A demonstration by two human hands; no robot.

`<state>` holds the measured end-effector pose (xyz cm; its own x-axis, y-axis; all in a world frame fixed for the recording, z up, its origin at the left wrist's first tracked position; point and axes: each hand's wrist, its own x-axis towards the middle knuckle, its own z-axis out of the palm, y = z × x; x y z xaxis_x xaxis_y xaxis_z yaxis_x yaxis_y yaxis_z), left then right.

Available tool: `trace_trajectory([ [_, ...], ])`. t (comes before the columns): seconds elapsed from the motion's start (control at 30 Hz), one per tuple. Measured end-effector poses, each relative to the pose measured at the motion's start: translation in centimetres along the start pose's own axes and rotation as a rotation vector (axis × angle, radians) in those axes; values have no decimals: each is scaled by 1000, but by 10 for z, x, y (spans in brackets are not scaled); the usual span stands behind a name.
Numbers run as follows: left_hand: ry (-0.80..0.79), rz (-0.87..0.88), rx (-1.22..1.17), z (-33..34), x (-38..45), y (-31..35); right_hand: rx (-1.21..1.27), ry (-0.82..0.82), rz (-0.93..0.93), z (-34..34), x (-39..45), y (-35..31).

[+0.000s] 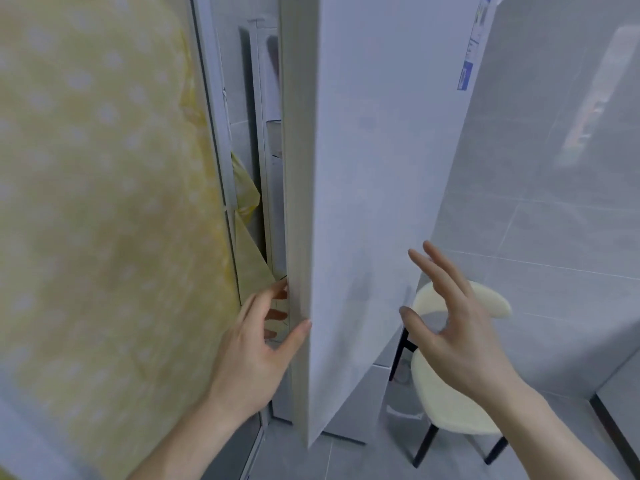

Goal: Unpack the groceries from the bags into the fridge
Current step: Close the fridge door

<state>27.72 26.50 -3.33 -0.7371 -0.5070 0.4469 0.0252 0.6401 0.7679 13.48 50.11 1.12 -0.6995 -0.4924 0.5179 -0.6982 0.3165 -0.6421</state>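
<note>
The step in hand looks like opening the fridge, the start of the unpacking rather than the putting-away itself. The fridge door (381, 185) fills the middle of the frame as a tall white slab standing ajar, with its thin edge turned toward the camera and a narrow dark gap showing to its left.

The left hand (258, 344), at the lower centre, has hold of that edge: its fingers are curled behind the door into the gap, and its thumb lies along the front corner. The right hand (450, 323), in the lower right, holds nothing; its fingers are spread and nearly straight, the palm turned toward the door's face. Whether the fingertips touch the door or hover just beside it I cannot tell.

No bags and no groceries show anywhere in the frame, so nothing appears to have gone into the fridge yet. Only a sliver of the inside can be seen through the gap, too narrow to make out shelves or contents.

A yellow dotted curtain (104, 202) covers the left third of the frame, and a fold of it lies close to the gap. A cream stool (446, 407) with dark legs stands at the lower right, just beside the door, on the grey tiled floor (346, 459).

The next move calls for swinging the door wide. The stool may stand in its path, and the curtain could catch in the opening.
</note>
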Motion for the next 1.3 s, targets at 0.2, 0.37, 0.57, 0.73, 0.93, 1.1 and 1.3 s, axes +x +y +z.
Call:
trace_trajectory([
  [0.2,201,-15,-14,-6,28,-21,-42,16,-13,21,40,6],
  [0.37,247,-54,-32,-15,66,-49,-79,35,-18,42,74,9],
  [0.57,293,-100,-45,-23,120,-89,-149,78,-39,69,122,17],
  [0.73,272,-119,-52,-26,170,-121,-251,102,-28,89,161,31],
  [0.93,269,-174,-54,-21,226,-154,-400,105,1,107,202,49],
  [1.1,273,-195,-59,-18,263,-163,-476,126,19,119,234,63],
  [1.3,297,-182,-21,-20,294,-177,-564,104,36,134,263,87],
])
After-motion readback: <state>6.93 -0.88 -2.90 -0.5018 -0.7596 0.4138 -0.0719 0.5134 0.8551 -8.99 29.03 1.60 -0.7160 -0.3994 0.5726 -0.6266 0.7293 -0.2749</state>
